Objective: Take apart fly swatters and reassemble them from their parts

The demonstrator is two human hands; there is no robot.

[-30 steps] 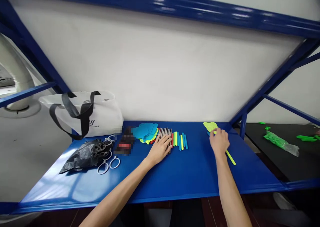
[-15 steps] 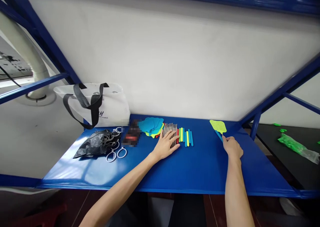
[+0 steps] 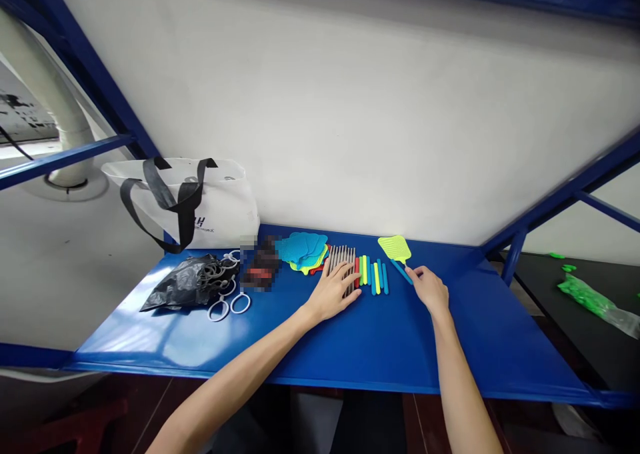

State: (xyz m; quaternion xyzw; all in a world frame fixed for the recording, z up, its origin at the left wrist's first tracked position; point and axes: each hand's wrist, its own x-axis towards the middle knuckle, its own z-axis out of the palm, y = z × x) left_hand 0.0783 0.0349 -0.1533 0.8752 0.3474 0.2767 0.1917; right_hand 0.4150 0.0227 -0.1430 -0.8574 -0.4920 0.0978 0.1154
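Bright, even indoor light fills the scene, with a pale sheen of glare on the front left corner of the blue shelf [image 3: 165,347]. Shadows under the hands are soft and faint. The wide lens bends the blue frame bars at the edges, and one patch near the shelf's back edge is pixelated.

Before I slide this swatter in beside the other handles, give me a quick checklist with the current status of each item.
1. Right hand has the fly swatter by its blue handle: ok, fingers at the handle's near end.
2. Swatter's yellow-green head lies flat on the blue shelf: cannot tell.
3. Left hand steadies the row of handles: ok, palm flat over the grey ones.
4. Free gap between swatter and row: ok, a narrow strip of shelf shows.
5. Blue swatter heads are out of the path: ok, left of the row.
6. Rings and black bag are out of the way: ok, far left.
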